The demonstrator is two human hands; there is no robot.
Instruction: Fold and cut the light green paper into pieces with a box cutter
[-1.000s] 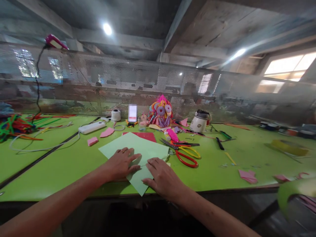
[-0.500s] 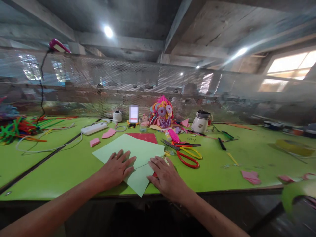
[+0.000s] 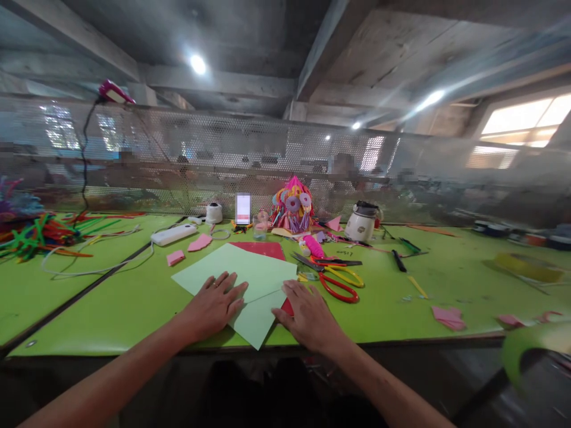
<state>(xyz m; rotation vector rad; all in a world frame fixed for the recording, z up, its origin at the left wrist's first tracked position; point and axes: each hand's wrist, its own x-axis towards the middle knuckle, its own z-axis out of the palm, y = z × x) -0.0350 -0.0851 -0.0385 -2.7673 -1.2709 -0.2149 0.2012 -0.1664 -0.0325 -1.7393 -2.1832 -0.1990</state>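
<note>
Pale green paper (image 3: 243, 267) lies on the green table near its front edge, with a crease or overlapping edge running between my hands. Red paper (image 3: 267, 248) shows from under its far side, and a bit more red shows beside my right thumb. My left hand (image 3: 214, 303) rests flat on the left part of the pale green paper, fingers spread. At the paper's right edge lies my right hand (image 3: 306, 312), palm down, fingers extended. Scissors with red handles (image 3: 339, 286) and a pair with yellow handles (image 3: 350, 274) lie just beyond my right hand.
Behind the papers stand a phone (image 3: 243, 209), a colourful tasselled piece (image 3: 293, 205) and a white jug (image 3: 360, 223). A white power strip (image 3: 173, 234) and pipe cleaners (image 3: 40, 235) are at left. Pink scraps (image 3: 448, 317) and yellow tape (image 3: 529, 266) lie at right.
My right hand has slid slightly to the right along the paper's edge. My left hand stays flat on the paper. The camera view has shifted a little.
</note>
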